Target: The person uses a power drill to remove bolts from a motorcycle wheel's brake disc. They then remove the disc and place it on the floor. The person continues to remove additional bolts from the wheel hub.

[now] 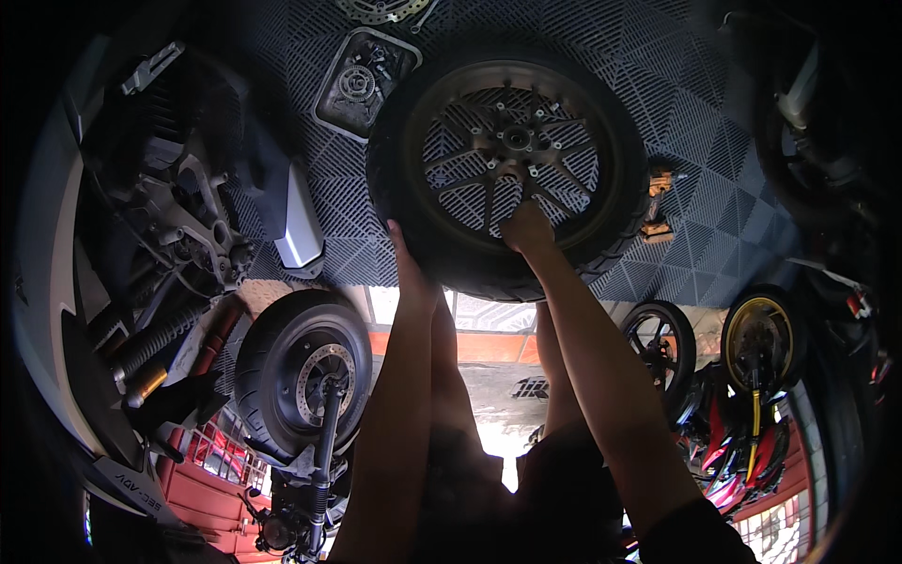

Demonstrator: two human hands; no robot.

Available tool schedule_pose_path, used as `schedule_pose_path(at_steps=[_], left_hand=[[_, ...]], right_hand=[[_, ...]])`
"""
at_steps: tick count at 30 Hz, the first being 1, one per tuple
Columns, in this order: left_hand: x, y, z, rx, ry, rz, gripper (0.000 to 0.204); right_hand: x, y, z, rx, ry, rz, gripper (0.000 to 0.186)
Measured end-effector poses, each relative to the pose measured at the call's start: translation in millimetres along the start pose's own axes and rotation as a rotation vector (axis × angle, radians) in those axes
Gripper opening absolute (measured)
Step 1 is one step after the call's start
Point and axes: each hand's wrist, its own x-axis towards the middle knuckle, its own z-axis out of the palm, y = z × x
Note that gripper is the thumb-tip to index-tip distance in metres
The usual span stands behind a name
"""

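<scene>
A motorcycle wheel (490,197) with a black tire and several bronze-brown spokes fills the upper middle of the view, its face turned up toward me. My left hand (410,268) grips the tire's near left edge; the thumb lies along the sidewall and the other fingers are hidden behind the rubber. Reaching over the near side of the tire, my right hand (528,228) is closed in a fist at a lower spoke, inside the rim. The hub with its round bearing opening lies just beyond that fist.
A metal tray (323,115) with a toothed ring and small parts lies behind the wheel, below a brake disc (383,7). An orange-and-black power tool (659,205) lies right of the tire. Motorcycles stand on both sides, one with a silver muffler (299,221). Grey grid tiles (700,141) cover the floor.
</scene>
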Motion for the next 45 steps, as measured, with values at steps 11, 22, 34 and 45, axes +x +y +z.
schedule_pose_path(at_steps=[11, 22, 34, 45], left_hand=[[-77.1, 73.6, 165.2, 0.859, 0.619, 0.368, 0.103], [-132.1, -9.8, 275.7, 1.551, 0.250, 0.911, 0.082], [-90.7, -28.3, 364.1, 1.567, 0.595, 0.826, 0.049], [-76.1, -29.8, 398.0, 1.586, 0.706, 0.859, 0.040]], right_hand=[[-40.9, 17.2, -13.2, 0.505, -0.337, -0.185, 0.065], [-80.2, 96.5, -73.6, 1.310, -0.160, 0.073, 0.043], [-131.3, 25.2, -221.0, 0.850, 0.383, 0.029, 0.075], [-111.6, 11.2, -246.2, 0.930, 0.427, 0.158, 0.068]])
